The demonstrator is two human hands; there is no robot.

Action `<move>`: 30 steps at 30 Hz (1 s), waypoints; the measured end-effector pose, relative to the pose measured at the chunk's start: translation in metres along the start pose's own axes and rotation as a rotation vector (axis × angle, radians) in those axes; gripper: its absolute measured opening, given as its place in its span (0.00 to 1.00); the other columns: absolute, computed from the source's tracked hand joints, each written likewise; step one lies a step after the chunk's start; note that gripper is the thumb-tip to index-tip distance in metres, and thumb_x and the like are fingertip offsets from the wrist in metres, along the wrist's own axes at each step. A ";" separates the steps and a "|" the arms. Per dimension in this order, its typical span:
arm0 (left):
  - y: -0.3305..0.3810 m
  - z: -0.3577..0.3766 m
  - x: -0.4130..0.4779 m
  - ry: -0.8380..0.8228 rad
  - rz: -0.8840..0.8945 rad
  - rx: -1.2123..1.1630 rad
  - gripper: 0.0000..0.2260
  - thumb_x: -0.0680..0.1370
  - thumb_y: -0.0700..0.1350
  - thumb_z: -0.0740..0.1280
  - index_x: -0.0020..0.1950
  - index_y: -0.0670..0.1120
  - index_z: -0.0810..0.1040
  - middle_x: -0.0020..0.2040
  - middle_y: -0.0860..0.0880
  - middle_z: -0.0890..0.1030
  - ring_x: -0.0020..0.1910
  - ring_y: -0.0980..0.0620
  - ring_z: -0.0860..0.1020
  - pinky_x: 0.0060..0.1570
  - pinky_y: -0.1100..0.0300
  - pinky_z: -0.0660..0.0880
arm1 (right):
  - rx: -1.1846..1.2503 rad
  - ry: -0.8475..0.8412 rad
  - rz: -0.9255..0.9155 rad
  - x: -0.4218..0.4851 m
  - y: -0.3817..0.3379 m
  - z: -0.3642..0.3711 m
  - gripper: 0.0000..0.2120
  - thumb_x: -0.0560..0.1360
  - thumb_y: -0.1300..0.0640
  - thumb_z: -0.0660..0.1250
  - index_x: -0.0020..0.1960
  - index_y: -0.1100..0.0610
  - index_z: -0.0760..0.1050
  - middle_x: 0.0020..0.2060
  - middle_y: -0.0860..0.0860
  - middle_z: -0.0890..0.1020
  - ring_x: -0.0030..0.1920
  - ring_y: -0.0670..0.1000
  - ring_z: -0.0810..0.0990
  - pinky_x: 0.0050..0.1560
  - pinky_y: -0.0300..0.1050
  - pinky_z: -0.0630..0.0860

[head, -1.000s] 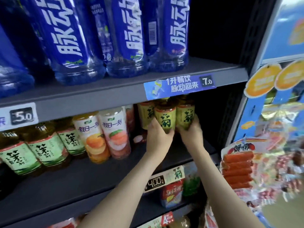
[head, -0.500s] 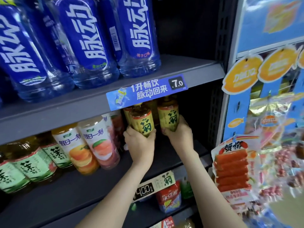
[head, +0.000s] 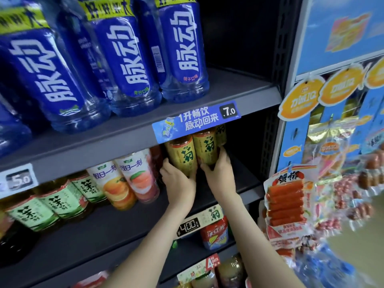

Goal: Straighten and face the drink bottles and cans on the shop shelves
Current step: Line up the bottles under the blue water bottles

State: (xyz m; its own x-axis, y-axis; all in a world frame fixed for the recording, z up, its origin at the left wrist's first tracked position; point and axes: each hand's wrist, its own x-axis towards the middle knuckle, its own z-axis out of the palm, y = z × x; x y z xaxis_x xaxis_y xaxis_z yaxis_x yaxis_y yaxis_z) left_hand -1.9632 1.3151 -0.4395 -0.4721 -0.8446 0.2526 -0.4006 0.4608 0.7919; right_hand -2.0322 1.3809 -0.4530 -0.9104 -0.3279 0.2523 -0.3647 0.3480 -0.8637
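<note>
Two yellow-labelled tea bottles stand side by side on the middle shelf (head: pixel 245 189), labels facing out. My left hand (head: pixel 178 181) grips the base of the left yellow bottle (head: pixel 182 156). My right hand (head: pixel 220 173) grips the base of the right yellow bottle (head: pixel 205 148). A third yellow bottle (head: pixel 221 132) stands behind them, partly hidden by the blue price strip (head: pixel 197 121).
Large blue bottles (head: pixel 128 59) fill the upper shelf. Orange and peach juice bottles (head: pixel 128 179) and green-labelled tea bottles (head: pixel 60 202) stand left of my hands. Red-labelled bottles (head: pixel 215 233) sit on a lower shelf. Hanging snack packs (head: pixel 285 204) crowd the right side.
Both hands drew the two yellow bottles closer together and a little forward on the shelf. The camera moved in and down, so the shelves look larger.
</note>
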 end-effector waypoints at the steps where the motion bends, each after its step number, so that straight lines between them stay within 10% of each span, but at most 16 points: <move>1: -0.001 -0.008 -0.007 -0.046 0.004 0.015 0.33 0.73 0.43 0.72 0.71 0.38 0.59 0.66 0.39 0.65 0.65 0.41 0.67 0.59 0.55 0.65 | -0.034 0.013 -0.021 -0.011 -0.006 -0.005 0.33 0.74 0.60 0.68 0.73 0.64 0.56 0.66 0.61 0.69 0.67 0.60 0.67 0.62 0.51 0.68; 11: 0.011 -0.152 -0.070 -0.373 0.004 0.185 0.14 0.77 0.42 0.64 0.61 0.45 0.69 0.57 0.44 0.77 0.55 0.43 0.77 0.47 0.54 0.73 | -0.107 -0.222 -0.120 -0.120 -0.118 -0.044 0.15 0.74 0.62 0.64 0.59 0.62 0.72 0.53 0.57 0.76 0.57 0.59 0.72 0.52 0.46 0.65; 30: -0.067 -0.529 -0.072 -0.024 -0.011 0.304 0.15 0.77 0.49 0.64 0.62 0.45 0.74 0.56 0.47 0.80 0.54 0.47 0.78 0.54 0.54 0.74 | 0.011 -0.498 -0.462 -0.299 -0.397 0.068 0.15 0.75 0.60 0.66 0.62 0.59 0.73 0.54 0.53 0.79 0.56 0.51 0.77 0.54 0.38 0.70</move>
State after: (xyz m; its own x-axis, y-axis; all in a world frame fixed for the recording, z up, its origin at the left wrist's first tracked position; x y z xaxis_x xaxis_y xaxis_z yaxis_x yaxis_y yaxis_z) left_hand -1.4867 1.2006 -0.2169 -0.4838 -0.8447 0.2289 -0.6208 0.5156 0.5905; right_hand -1.6025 1.2811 -0.2155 -0.4615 -0.8073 0.3678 -0.6903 0.0663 -0.7205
